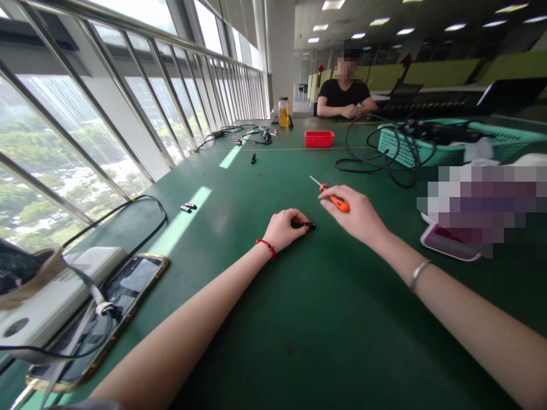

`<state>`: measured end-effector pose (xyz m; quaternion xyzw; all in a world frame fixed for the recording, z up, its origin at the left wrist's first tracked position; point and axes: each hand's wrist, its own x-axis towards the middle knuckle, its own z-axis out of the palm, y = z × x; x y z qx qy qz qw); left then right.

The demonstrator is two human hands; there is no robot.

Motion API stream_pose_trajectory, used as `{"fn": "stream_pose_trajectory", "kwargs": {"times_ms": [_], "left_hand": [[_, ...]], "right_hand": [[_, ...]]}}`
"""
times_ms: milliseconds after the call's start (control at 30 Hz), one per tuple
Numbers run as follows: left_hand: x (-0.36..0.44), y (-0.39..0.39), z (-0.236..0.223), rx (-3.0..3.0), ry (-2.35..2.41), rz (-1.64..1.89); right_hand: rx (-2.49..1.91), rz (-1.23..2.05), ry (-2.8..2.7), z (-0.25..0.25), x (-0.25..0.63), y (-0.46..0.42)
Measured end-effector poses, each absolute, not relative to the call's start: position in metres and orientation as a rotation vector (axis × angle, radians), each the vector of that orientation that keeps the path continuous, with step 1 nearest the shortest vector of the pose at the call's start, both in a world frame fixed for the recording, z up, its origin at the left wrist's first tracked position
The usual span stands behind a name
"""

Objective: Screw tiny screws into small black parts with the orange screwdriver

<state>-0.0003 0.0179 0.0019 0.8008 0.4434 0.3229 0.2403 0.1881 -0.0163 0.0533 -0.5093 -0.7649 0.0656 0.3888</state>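
Note:
My left hand (284, 229) rests low over the green table (273, 296), its fingers closed on a small black part (308, 226). One end of that part sticks out to the right of the fingertips; the fingers hide the rest, and its kind cannot be made out. To the right, my right hand (352, 213) grips a screwdriver (341, 203) with an orange handle. Its thin metal shaft points up and to the left, away from the black part and not touching it.
Phone (145, 279) and white power bank (64, 285) lie at left with cables. Small metal-and-black pieces (188, 208) and a black piece (253, 159) lie farther off. Beyond are a red box (319, 139), teal basket (397, 148), bottle (284, 112) and a seated person (345, 91).

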Motion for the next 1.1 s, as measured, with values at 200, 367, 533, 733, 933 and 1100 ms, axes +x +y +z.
{"fn": "stream_pose_trajectory", "kwargs": {"times_ms": [200,367,533,733,933,1100], "left_hand": [[0.000,0.016,0.005,2.193,1.203,0.891],[0.000,0.016,0.005,2.188,1.212,0.886],[0.001,0.017,0.004,2.170,1.187,0.911],[0.000,0.016,0.005,2.129,1.186,0.913],[0.001,0.013,0.010,2.217,1.238,0.987],[-0.001,0.001,0.012,2.329,1.335,1.010]], "right_hand": [[-1.517,0.098,-2.251,0.013,0.180,-0.011],[-1.502,0.073,-2.248,0.010,0.181,-0.009],[-1.481,0.086,-2.250,0.008,0.183,-0.007],[-1.476,0.116,-2.246,0.008,0.184,-0.007],[-1.508,0.116,-2.217,0.009,0.183,-0.006],[-1.473,0.123,-2.196,0.012,0.183,-0.010]]}}
